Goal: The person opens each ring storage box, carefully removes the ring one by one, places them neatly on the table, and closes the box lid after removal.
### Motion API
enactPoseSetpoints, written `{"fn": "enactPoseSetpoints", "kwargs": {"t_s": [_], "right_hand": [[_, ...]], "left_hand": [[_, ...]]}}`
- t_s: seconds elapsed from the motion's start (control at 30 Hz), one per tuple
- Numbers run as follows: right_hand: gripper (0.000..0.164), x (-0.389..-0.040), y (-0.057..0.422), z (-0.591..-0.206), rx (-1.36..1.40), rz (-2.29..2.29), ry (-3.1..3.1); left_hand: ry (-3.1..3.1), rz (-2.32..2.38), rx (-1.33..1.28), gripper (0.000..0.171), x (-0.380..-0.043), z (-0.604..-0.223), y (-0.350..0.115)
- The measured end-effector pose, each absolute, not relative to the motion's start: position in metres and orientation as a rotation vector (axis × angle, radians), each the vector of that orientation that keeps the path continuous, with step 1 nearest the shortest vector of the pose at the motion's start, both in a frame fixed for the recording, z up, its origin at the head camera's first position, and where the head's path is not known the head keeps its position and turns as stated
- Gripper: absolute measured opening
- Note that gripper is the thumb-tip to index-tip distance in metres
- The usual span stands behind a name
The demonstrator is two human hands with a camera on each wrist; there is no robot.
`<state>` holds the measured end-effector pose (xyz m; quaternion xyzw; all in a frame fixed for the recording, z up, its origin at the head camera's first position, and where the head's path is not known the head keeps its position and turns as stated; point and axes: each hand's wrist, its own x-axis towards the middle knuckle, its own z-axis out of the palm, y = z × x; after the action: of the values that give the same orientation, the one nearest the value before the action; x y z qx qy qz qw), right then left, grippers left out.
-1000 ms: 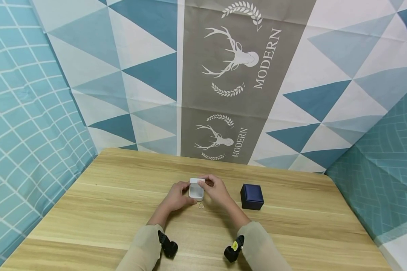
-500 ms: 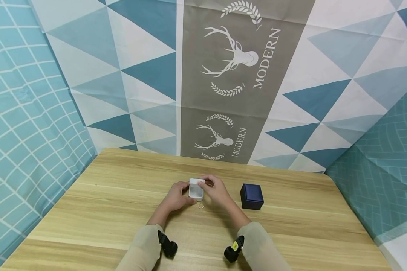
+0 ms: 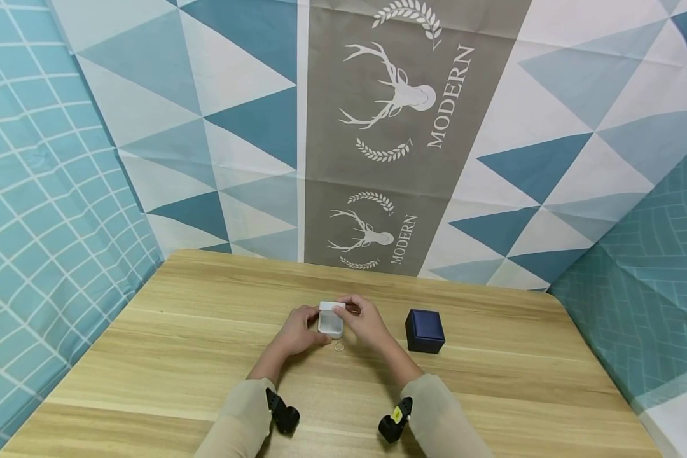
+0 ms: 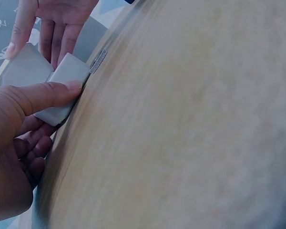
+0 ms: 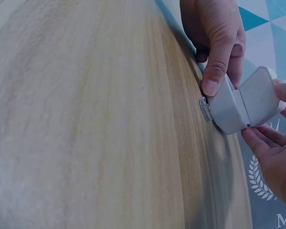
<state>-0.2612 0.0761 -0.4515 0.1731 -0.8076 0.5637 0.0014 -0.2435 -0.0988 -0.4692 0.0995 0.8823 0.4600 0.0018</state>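
head view: we have a small white box (image 3: 331, 323) on the wood-grain table (image 3: 194, 356), in front of the person, lid raised on its hinge at the far side. left hand (image 3: 298, 331) has the box base from the left, thumb against the near side, other fingers bent round behind; grip is narrow, about the width of the base. right hand (image 3: 366, 319) pinches the raised lid from the right, thumb on its edge, other fingers behind it, so it's only partly spread. left wrist view agrees: we see the left thumb flat along the base and the right thumb on the lid edge. silver ring (image 3: 339, 346) lies on the table just beside the near side of the box; we see a studded band in both wrist views, can't tell if it touches the base. dark blue box (image 3: 425, 331) sits on the table to the right, lid down, apart from both hands. we also see pale sleeves (image 3: 240, 413), black wrist cameras (image 3: 286, 420), and a patterned backdrop (image 3: 372, 140) with deer heads and "modern" lettering behind the table.
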Motion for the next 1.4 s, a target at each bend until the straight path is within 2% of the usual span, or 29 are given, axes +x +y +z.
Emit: {"fn": "enactPoseSetpoints", "kwargs": {"t_s": [0.83, 1.13, 1.4], "right_hand": [[0.024, -0.262, 0.077, -0.455, 0.550, 1.790, -2.529], [0.024, -0.241, 0.076, -0.426, 0.570, 1.792, -2.548], [0.024, -0.239, 0.076, -0.423, 0.554, 1.812, -2.550]], "left_hand": [[2.762, 1.450, 0.318, 0.065, -0.245, -0.471, -0.099], [2.758, 1.441, 0.320, 0.065, -0.245, -0.471, -0.099], [2.742, 1.464, 0.294, 0.064, -0.246, -0.471, -0.098]]}}
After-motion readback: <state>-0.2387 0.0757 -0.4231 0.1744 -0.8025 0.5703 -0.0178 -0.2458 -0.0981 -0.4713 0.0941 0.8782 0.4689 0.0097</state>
